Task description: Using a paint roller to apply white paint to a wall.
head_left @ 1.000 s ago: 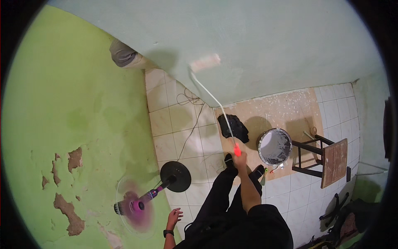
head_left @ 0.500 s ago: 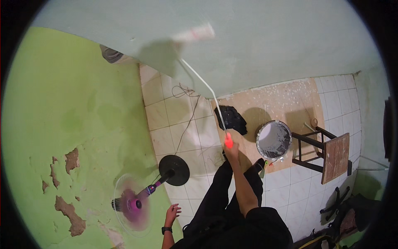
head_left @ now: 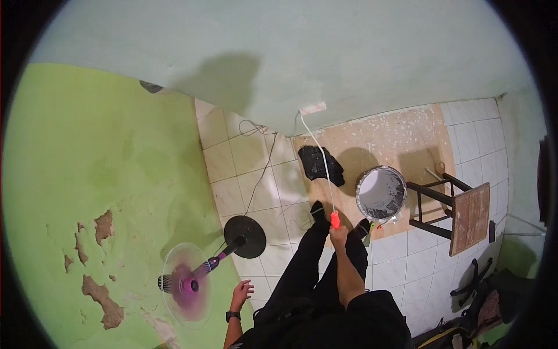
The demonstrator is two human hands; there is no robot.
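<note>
My right hand grips the red handle of a long white roller frame. Its pink-and-white roller rests low against the pale grey-blue wall. My left hand, a dark watch on its wrist, hangs open beside a purple standing fan, its fingers loosely curved. Just right of the roller handle stands a round bucket, smeared with pale paint inside and on the rim. A crumpled black plastic piece lies under the roller frame.
A paint-spotted tan board covers the tiles. A wooden-topped stool is at the right, office chair legs below it, small tools by the bucket. A cable loops on the floor; the green wall at left has peeled patches.
The roller swung up and left on the wall, then came down and right to a lower spot. My right hand rose, then moved back down and slightly right. My left hand shifted slightly up.
</note>
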